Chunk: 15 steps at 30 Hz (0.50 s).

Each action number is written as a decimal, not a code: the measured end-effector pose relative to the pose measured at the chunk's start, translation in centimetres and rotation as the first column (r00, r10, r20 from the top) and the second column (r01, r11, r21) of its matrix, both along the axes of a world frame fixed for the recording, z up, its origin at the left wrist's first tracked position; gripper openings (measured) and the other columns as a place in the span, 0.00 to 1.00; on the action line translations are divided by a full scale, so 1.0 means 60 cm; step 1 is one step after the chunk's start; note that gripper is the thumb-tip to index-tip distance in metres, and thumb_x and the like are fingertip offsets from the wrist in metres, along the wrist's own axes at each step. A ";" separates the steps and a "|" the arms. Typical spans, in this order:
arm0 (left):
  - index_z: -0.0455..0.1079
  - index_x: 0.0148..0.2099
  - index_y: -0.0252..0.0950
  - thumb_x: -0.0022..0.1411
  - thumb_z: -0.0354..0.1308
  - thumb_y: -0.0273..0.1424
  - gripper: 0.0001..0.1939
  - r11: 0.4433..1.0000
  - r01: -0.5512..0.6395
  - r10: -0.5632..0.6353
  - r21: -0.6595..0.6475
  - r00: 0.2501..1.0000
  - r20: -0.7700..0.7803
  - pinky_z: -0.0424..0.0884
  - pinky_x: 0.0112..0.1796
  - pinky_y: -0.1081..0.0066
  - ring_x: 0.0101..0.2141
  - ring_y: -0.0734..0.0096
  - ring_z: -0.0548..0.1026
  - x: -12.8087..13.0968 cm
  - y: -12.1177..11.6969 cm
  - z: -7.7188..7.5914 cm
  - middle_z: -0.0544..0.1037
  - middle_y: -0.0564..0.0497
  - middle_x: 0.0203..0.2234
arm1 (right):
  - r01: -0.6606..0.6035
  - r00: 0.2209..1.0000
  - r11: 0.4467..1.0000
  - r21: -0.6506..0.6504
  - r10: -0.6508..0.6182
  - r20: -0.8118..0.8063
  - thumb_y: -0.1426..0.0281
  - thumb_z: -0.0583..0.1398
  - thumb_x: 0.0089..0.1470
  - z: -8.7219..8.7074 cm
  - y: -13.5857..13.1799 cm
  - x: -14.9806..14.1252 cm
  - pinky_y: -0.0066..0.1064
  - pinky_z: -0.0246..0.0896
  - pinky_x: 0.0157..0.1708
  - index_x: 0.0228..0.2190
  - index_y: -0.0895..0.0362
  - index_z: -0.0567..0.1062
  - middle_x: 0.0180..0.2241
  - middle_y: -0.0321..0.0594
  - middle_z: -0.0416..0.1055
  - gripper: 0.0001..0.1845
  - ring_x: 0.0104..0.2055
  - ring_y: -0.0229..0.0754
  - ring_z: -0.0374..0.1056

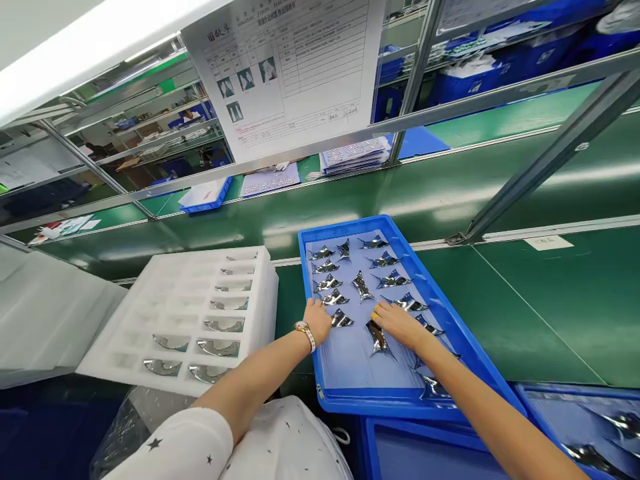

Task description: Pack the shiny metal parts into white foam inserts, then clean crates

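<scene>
My left hand (317, 323), with a watch on its wrist, is closed at the left rim of a blue tray (309, 260). Its fingers lie beside a shiny chrome part (341, 319); what they grip is hidden. Over the middle of the tray, my right hand (397, 324) has its fingers drawn together at the upper end of another chrome part (379, 339). Something yellow shows on one finger. Several more chrome parts, curved with pointed ends, lie in columns on the tray's pale liner, among them a middle one (362, 287). My right forearm covers some on the right side.
To the left stands a white foam block (165, 300) with slots, several holding chrome parts (219, 348). More blue trays (425, 453) sit below and at the lower right. A metal frame (550, 147) and a printed sheet (300, 73) rise behind the green bench (540, 313).
</scene>
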State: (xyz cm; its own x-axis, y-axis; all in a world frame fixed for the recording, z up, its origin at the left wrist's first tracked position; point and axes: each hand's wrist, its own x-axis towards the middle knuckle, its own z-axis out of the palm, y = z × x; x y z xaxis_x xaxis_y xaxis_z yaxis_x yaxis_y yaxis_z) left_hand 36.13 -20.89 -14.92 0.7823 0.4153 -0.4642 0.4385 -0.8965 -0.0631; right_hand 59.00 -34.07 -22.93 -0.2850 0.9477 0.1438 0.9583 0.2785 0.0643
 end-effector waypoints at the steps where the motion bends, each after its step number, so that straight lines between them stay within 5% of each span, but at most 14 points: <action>1: 0.80 0.37 0.35 0.62 0.54 0.26 0.11 1.000 -0.018 0.018 0.002 1.000 0.003 0.60 0.49 0.52 0.47 0.52 0.68 0.001 0.001 -0.001 0.79 0.38 0.39 | -0.006 1.000 1.000 -0.005 0.006 0.006 0.82 0.54 0.58 0.006 -0.003 0.000 0.35 0.53 0.33 0.32 0.57 0.75 0.32 0.44 0.71 0.13 0.40 0.47 0.63; 8: 0.79 0.41 0.39 0.58 0.61 0.29 0.09 0.994 -0.101 0.099 -0.031 0.994 -0.053 0.55 0.54 0.49 0.52 0.49 0.64 0.009 0.006 -0.003 0.78 0.39 0.45 | -0.054 0.998 0.998 0.014 0.054 0.030 0.81 0.50 0.59 0.028 -0.031 0.010 0.39 0.62 0.36 0.35 0.58 0.77 0.32 0.45 0.73 0.17 0.38 0.48 0.66; 15: 0.80 0.42 0.39 0.63 0.54 0.28 0.13 0.995 -0.069 0.073 -0.071 0.996 0.060 0.53 0.56 0.49 0.53 0.50 0.63 -0.012 0.008 -0.006 0.78 0.39 0.45 | 0.027 0.968 0.994 0.109 0.001 -0.253 0.74 0.45 0.64 0.097 -0.120 0.024 0.44 0.66 0.46 0.42 0.53 0.80 0.38 0.50 0.77 0.24 0.44 0.49 0.70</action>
